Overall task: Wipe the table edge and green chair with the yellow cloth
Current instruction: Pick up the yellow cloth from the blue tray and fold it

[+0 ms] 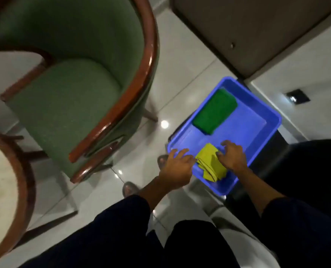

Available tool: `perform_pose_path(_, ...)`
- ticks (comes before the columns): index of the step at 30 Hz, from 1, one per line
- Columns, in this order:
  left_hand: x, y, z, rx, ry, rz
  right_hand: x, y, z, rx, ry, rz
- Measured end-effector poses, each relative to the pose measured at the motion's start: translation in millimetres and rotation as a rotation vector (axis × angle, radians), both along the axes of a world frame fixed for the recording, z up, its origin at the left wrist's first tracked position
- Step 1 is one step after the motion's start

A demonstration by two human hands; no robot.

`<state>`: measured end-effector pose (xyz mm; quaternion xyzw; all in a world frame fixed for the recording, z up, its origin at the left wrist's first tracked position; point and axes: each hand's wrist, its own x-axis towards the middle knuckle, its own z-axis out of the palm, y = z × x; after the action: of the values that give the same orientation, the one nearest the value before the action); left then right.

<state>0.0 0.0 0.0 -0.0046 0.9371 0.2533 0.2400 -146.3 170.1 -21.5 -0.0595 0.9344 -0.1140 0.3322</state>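
A crumpled yellow cloth lies in the near corner of a blue plastic tray. My left hand rests on the tray's near-left rim, fingertips touching the cloth's left side. My right hand hovers over the cloth's right side, fingers spread and touching it. Neither hand has a closed grip on it. The green chair, with a glossy brown wooden frame, stands to the left. The round table, pale top with a brown wooden edge, shows at the lower left.
A folded green cloth lies in the tray's far part. The floor is glossy pale tile. A brown cabinet stands at the top right. A dark seat is at the right. My feet are below the left hand.
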Motion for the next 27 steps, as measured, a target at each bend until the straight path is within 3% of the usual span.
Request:
perform_pose_path(7, -38.6, 50.5, -53.4, -0.005, -0.243, -0.18, -4.4, 23.0, -45.6, 0.185, -0.197, -0.005)
perform_pose_path(10, -59.3, 51.2, -63.8, 0.052, -0.328, -0.072, -12.1, 25.0, -54.4, 0.186, -0.231, 0.028)
perform_pose_path(16, -68.5, 20.7, -46.2, 0.41, -0.33, 0.457, -19.8, 12.8, -26.5, -0.303, -0.414, -0.232)
perform_pose_path(19, -60.8, -9.2, -26.7, 0.599, -0.332, 0.564, -26.3, -2.5, 4.1, -0.496, -0.515, -0.186)
perform_pose_path(24, -22.3, -63.4, 7.4, 1.233, -0.538, 0.776, -18.5, -54.1, 43.2, -0.586, -0.749, -0.214)
perform_pose_path(27, 22.4, -90.3, 23.9, 1.337, -0.472, 0.96, 15.6, -99.1, 46.7, -0.559, -0.802, -0.225)
